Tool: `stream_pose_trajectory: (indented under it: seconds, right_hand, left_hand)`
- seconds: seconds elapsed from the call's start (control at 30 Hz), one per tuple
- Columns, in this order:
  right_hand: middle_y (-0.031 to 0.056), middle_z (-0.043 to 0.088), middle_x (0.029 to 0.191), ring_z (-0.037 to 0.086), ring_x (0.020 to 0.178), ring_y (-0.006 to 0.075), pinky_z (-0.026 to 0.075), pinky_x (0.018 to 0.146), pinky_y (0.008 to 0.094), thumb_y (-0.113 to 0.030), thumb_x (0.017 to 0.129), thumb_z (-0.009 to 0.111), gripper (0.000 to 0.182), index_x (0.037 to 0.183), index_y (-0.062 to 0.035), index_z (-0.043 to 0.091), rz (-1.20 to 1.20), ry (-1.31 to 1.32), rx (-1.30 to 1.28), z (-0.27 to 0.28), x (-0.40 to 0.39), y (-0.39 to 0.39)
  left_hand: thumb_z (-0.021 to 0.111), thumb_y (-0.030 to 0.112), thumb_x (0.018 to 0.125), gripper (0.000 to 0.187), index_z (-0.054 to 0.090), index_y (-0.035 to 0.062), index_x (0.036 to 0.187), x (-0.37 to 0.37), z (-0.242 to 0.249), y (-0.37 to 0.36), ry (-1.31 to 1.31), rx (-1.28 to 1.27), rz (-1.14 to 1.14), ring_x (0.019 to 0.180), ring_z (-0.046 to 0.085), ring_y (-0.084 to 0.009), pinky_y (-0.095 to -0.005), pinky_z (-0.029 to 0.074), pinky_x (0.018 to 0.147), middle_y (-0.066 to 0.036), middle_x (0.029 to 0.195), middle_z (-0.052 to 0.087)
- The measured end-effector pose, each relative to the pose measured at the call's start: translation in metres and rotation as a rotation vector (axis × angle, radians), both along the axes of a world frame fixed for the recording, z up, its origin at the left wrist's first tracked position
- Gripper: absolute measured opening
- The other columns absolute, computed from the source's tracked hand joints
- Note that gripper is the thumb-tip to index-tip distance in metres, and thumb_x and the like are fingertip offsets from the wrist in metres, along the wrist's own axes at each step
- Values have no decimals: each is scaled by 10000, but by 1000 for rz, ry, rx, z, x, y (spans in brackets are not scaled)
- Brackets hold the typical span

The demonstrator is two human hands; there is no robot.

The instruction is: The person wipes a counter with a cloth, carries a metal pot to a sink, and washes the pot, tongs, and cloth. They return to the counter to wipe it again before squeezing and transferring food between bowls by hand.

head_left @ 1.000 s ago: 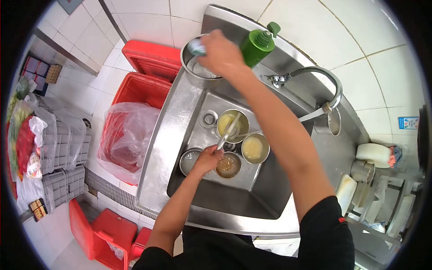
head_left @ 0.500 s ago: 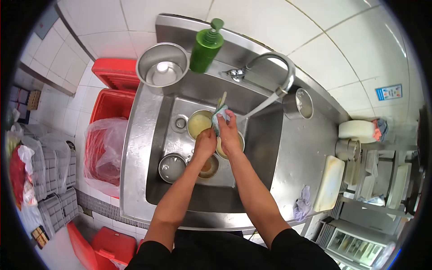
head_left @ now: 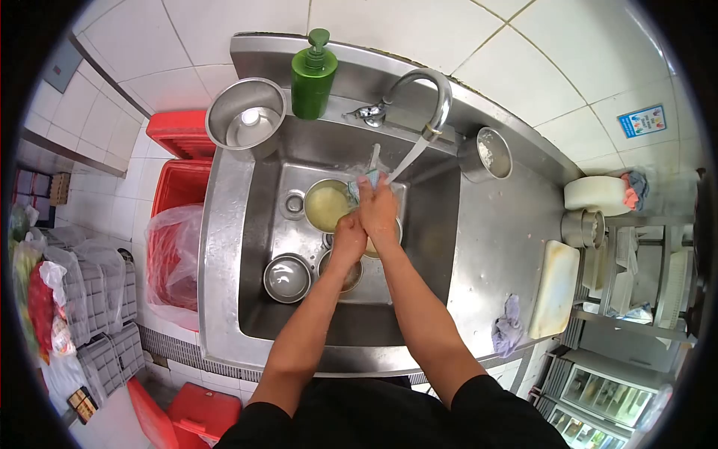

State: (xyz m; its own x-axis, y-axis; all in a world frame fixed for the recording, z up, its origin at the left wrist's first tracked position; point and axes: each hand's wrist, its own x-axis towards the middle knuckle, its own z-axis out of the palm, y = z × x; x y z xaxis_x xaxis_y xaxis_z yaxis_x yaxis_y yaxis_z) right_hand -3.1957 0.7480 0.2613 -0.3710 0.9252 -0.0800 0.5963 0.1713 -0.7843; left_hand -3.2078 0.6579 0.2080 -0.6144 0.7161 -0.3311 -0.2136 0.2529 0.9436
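Close together over the sink [head_left: 419, 299], both hands work beside the running water. My right hand [head_left: 381, 209] is closed around a crumpled green-and-white cloth [head_left: 354, 188]. A pale, narrow stick-like piece [head_left: 375, 155] juts up beyond the cloth. Just below it, my left hand [head_left: 349, 238] is a fist against the right one; what it grips is hidden. Left of the hands stands a metal bowl of cloudy yellowish liquid [head_left: 327, 207]. Another bowl is partly covered by the right hand. Nearer me are a bowl of clear water [head_left: 287, 278] and a smaller one [head_left: 350, 277].
Water pours from the curved faucet [head_left: 441, 101]. A green pump bottle [head_left: 313, 78] and a steel pot [head_left: 245, 116] stand at the back left. On the right counter are another pot [head_left: 488, 156], a purple cloth [head_left: 508, 326] and a cutting board [head_left: 554, 289]. A lined red bin [head_left: 176, 247] stands left.
My hands have come closer together, and the right hand now covers more of the cloth, nearer the water stream. The whole view has shifted slightly.
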Motion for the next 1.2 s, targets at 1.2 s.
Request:
stream_pose_trajectory:
  seconds: [1.2]
  right_hand:
    - [292,645,998,610,1024,427,456,890,455,-448,880,552,524,1034,47,625,-241,-94,-77,-89,-25,43]
  left_hand:
    - [465,426,980,469,432,133,616,-12,14,-33,-329,-35,129,416,330,-71,-243,254,384,23,522,404]
